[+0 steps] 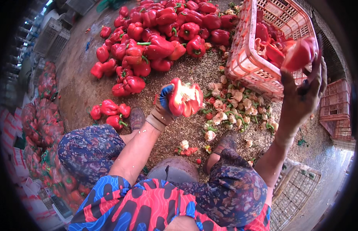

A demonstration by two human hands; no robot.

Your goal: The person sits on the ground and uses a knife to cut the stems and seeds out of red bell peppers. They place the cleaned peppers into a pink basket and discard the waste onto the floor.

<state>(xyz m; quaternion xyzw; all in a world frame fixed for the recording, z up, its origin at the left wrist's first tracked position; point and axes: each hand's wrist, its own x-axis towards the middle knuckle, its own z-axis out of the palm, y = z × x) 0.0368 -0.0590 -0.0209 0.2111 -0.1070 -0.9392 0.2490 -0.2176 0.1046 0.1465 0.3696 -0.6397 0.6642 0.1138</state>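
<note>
My left hand (pixel 164 104), in a soiled glove with blue fingers, grips a cut red bell pepper piece (pixel 186 98) with its pale inside facing up. At the right, my right hand (pixel 306 83) is raised beside the plastic crate's near rim, holding another cut red pepper piece (pixel 300 55); a dark, thin thing, blurred, shows at its fingers. The red plastic crate (pixel 251 62) contains cut red peppers (pixel 271 34). A large heap of whole red bell peppers (pixel 158 47) lies on the floor beyond my left hand.
Pepper cores with green stems (pixel 236 106) and scattered seeds cover floor beside the crate. Several whole peppers (pixel 109 108) lie near my left shoe. Net bags of peppers (pixel 43 124) stand at the left. More crates (pixel 335 101) are at the right, with a pale one (pixel 297 187) lower down.
</note>
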